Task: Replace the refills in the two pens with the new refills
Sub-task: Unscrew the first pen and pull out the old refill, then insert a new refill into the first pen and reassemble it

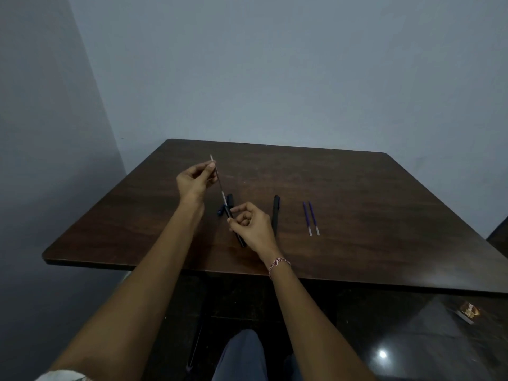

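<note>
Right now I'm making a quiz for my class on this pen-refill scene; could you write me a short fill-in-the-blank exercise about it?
1. The left hand pulls a thin refill out of the pen barrel, which the ____ hand grips.
2. The number of purple refills lying side by side on the table is ____.
3. The second black pen lies between the right hand and the ____ refills.
4. The wrist with a bracelet is the ____ one.

Missing words: right; two; purple; right
</note>
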The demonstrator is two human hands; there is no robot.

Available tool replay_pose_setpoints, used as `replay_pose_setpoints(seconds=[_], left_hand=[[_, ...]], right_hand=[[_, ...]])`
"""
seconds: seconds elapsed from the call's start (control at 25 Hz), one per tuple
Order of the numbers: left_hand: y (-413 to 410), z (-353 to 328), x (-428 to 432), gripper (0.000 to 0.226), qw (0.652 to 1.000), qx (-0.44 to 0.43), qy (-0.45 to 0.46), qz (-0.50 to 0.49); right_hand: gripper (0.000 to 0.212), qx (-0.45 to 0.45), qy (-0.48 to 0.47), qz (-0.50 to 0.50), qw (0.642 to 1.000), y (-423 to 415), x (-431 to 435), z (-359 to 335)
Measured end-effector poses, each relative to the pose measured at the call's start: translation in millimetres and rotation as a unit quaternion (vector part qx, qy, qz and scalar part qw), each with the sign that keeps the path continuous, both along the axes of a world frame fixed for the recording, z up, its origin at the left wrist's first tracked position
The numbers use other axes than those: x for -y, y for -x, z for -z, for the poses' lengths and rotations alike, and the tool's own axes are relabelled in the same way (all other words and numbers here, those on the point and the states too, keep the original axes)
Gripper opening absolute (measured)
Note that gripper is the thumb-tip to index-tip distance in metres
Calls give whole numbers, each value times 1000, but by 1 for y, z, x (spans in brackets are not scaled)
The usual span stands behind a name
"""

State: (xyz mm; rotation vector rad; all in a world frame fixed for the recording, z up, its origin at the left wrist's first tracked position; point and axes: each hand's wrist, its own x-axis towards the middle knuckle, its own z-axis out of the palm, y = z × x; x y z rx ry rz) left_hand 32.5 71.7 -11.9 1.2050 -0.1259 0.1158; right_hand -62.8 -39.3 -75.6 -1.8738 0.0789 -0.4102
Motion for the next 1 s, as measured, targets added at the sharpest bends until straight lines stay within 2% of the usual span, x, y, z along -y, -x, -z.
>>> replay_pose_setpoints(seconds=[0.2,0.28,0.36,0.48,0.64,0.76,0.92,1.0], left_hand=[[-16,-7,-10,24,998,-45,15,-48],[-25,-5,-15,22,995,-69,-35,-65],[-33,0,-20,20,983,-89,-144,-75],[-40,11,-30,15,925,-84,-364,-72],[-44,25,-33,16,838,-90,-534,-60],[-40,28,-26,17,791,-82,-602,-72],[-38,26,-19,17,745,-81,-655,-96],[-39,25,-18,17,734,-84,-666,-103]], right_hand=[[17,-1,10,7,1000,-1,1,0],[18,1,13,10,1000,0,1,0],[17,2,11,12,1000,1,0,-1],[16,1,4,19,1000,2,0,-2],[15,7,-1,26,1000,2,-1,-2],[17,11,2,25,1000,1,-1,-1],[18,20,3,17,1000,1,0,0],[19,25,-1,14,1000,1,0,0]])
